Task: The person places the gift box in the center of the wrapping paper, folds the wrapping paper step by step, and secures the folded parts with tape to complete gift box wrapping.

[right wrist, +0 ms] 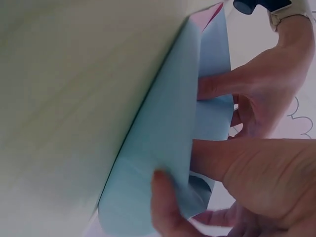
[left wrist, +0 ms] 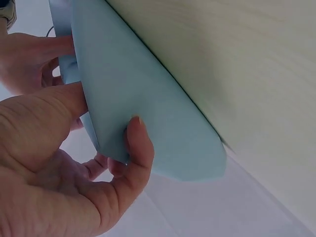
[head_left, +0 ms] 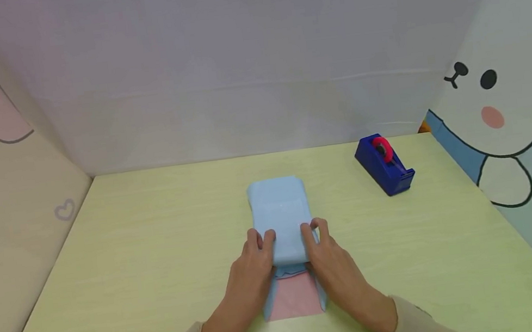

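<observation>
A light blue paper parcel (head_left: 280, 208) lies lengthwise on the table in front of me. Its near end stands open, showing a pink inner flap (head_left: 295, 298) between two blue side edges. My left hand (head_left: 248, 280) pinches the parcel's left side; the left wrist view shows the thumb tucked behind the edge of the blue paper (left wrist: 153, 98) and a finger on its outer face. At the right side my right hand (head_left: 338, 273) grips likewise, a fingertip pressing the blue paper (right wrist: 158, 113) from outside. What the parcel contains is hidden.
A dark blue tape dispenser (head_left: 384, 169) with a red-cored roll stands at the back right of the pale wooden table (head_left: 147, 245). A plain backdrop (head_left: 235, 65) rises behind, and printed panels flank both sides, the right one with a cartoon animal (head_left: 510, 105).
</observation>
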